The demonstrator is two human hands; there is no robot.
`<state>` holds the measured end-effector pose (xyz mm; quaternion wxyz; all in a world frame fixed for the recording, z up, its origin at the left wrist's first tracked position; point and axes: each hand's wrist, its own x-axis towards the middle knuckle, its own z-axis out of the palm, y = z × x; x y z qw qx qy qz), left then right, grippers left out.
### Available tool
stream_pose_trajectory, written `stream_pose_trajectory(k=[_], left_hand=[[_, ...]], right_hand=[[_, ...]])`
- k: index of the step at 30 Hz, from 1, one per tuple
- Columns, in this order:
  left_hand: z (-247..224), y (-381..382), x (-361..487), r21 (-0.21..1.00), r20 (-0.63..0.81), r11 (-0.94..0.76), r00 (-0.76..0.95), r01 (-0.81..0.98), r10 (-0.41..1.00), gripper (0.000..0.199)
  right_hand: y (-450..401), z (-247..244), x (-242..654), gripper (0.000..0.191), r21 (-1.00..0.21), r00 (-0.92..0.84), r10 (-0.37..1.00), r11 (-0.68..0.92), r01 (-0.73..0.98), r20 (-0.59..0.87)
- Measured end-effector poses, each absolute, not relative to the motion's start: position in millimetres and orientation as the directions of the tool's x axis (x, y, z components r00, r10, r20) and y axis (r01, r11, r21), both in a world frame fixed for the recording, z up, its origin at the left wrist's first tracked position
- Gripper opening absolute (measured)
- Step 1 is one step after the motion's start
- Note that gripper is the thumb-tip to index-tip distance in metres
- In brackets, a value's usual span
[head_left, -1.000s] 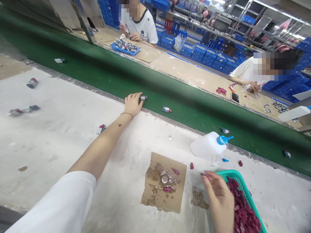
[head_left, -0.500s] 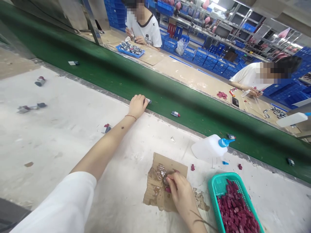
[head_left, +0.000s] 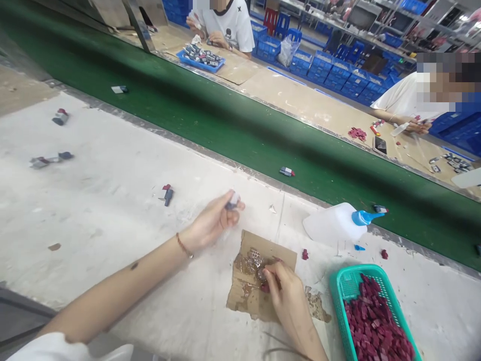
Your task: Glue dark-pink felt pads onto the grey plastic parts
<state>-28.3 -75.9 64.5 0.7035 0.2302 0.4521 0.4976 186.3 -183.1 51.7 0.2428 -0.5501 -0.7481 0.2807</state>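
Observation:
My left hand (head_left: 214,223) is above the white work surface, its fingers closed on a small grey-and-white plastic part (head_left: 233,200). Fingertips of my right hand (head_left: 287,291) pinch a small round dark piece (head_left: 261,272) over a torn cardboard sheet (head_left: 276,248). Wet, shiny clear liquid (head_left: 247,265) is spread on this cardboard. A dark red piece (head_left: 265,287) lies just under my right fingers, partly hidden. Right of that hand stands a green basket (head_left: 336,301) filled with dark red pieces (head_left: 374,321).
A white bottle with a blue nozzle (head_left: 334,223) lies near the green conveyor belt (head_left: 210,135). Grey parts with red bits (head_left: 168,194) are scattered at left. Across the belt, two people work at a bench, one near a blue tray (head_left: 201,62) of parts.
My left hand has drawn back from the belt's edge toward me, bringing the grey-and-white part. My right hand stays at the cardboard. The view has shifted slightly.

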Motion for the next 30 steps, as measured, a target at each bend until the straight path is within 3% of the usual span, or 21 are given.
stream_pose_trajectory(k=[5,8,12,19,27,30], left_hand=[[56.5,-130.6,-13.2,0.914,-0.266,0.351,0.35,-0.205,0.898,0.042],[50.3,-149.5,-10.0,0.987,-0.16,0.149,0.377,0.059,0.912,0.035],[42.7,-162.1,-11.0,0.944,0.027,-0.161,0.419,0.288,0.907,0.026],[37.2,-167.7,-8.4,0.854,0.203,-0.386,0.46,0.348,0.864,0.024],[30.1,-168.2,-5.4,0.808,0.278,-0.478,0.491,0.345,0.825,0.033],[34.2,-167.9,-6.8,0.824,0.233,-0.452,0.523,0.341,0.82,0.03]], right_hand=[[-185.2,54.2,190.7,0.029,-0.812,-0.206,0.971,0.026,0.583,-0.117],[-183.9,56.7,192.9,0.035,-0.902,-0.107,0.966,-0.174,0.396,-0.234],[-181.0,60.3,194.2,0.041,-0.943,-0.013,0.949,-0.311,0.122,-0.315],[-186.3,54.5,188.6,0.035,-0.947,0.001,0.95,-0.313,-0.073,-0.313],[-189.6,55.1,182.1,0.029,-0.97,0.024,0.971,-0.236,-0.051,-0.238],[-190.7,56.0,182.8,0.026,-0.972,0.014,0.972,-0.234,-0.004,-0.234]])
